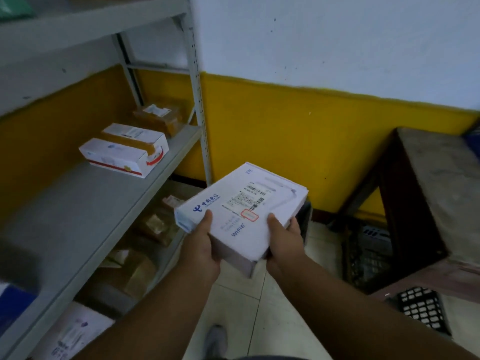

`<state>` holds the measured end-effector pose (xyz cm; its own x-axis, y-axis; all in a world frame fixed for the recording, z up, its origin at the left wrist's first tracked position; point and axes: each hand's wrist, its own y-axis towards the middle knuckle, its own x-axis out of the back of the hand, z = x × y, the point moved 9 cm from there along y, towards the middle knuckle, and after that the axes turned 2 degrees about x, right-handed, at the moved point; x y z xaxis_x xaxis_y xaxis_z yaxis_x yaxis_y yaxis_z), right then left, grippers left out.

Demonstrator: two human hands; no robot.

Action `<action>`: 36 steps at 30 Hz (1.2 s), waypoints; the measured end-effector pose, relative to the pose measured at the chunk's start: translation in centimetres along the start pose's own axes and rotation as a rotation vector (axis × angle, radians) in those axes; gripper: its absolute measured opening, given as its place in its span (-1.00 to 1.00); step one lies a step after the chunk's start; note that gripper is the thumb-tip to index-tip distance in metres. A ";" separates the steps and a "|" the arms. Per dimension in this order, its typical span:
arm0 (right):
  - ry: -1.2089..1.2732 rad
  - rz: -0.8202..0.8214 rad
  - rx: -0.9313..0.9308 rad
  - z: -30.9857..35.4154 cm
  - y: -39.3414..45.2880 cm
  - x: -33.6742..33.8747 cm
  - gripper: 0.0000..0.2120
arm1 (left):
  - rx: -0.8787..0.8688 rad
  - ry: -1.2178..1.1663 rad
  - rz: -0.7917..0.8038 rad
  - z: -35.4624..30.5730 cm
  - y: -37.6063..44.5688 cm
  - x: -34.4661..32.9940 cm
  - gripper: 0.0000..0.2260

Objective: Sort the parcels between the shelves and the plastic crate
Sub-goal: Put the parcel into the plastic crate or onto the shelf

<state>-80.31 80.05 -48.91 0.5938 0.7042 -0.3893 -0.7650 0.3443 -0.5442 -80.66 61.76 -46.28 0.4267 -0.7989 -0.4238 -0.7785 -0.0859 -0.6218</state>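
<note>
A flat white router box (249,203) with a barcode label and blue print is held in mid-air in front of me. My left hand (205,245) grips its near left edge, thumb on top. My right hand (285,237) grips its near right edge, thumb on top too. The grey metal shelf (85,219) runs along the left; on it lie two white boxes (124,154) and a brown taped parcel (161,118) at the far end. A black plastic crate (368,255) stands on the floor under the table at the right.
Brown parcels (145,255) fill the lower shelf level. A white printed parcel (70,333) lies at bottom left. A dark wooden table (436,183) stands right. Another black crate's corner (423,307) shows on the tiled floor. My shoe (215,339) is below.
</note>
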 end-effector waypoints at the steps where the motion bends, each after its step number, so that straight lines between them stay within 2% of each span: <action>1: -0.004 0.017 0.014 1.0 1.6 -0.5 -0.44 | 0.027 0.015 -0.002 -1.1 2.0 -0.6 -0.74; 4: -0.010 0.069 0.050 4.2 5.8 -1.3 -0.62 | 0.064 0.194 -0.018 -5.0 7.4 -2.6 -0.79; 9: -0.003 0.030 0.042 8.1 12.0 -0.5 -0.61 | 0.208 0.467 0.147 -5.3 13.6 -9.2 -0.83; 13: -0.071 -0.020 0.060 10.0 16.6 -0.1 -0.68 | 0.184 0.418 0.121 -3.1 18.5 -12.1 -0.84; 16: -0.206 -0.074 -0.009 10.0 22.3 0.1 -0.72 | 0.187 0.405 0.091 -1.2 23.4 -14.5 -0.78; 18: -0.282 -0.092 -0.046 9.3 27.0 0.1 -0.73 | 0.188 0.412 0.068 -0.7 26.8 -15.8 -0.81; 19: -0.326 -0.093 -0.070 8.7 29.5 0.0 -0.70 | 0.198 0.425 0.033 -0.4 28.9 -16.0 -0.84; 21: -0.381 -0.086 -0.150 6.9 34.0 -0.3 -0.62 | 0.236 0.454 -0.060 0.7 33.2 -15.8 -0.77; 26: -0.506 -0.128 -0.277 1.9 44.8 1.0 -0.67 | 0.319 0.444 -0.200 5.4 42.9 -14.5 -0.64; 30: -0.591 -0.177 -0.349 -3.9 53.3 3.5 -0.63 | 0.334 0.498 -0.262 10.0 51.8 -13.0 -0.63; 36: -0.605 -0.263 -0.499 -14.3 61.7 9.0 -0.62 | 0.445 0.652 -0.291 18.3 62.6 -8.4 -0.59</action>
<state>-118.59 98.81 -96.63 0.3917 0.9010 0.1865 -0.3347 0.3283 -0.8833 -124.58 74.00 -93.65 0.1248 -0.9767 0.1744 -0.3662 -0.2087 -0.9068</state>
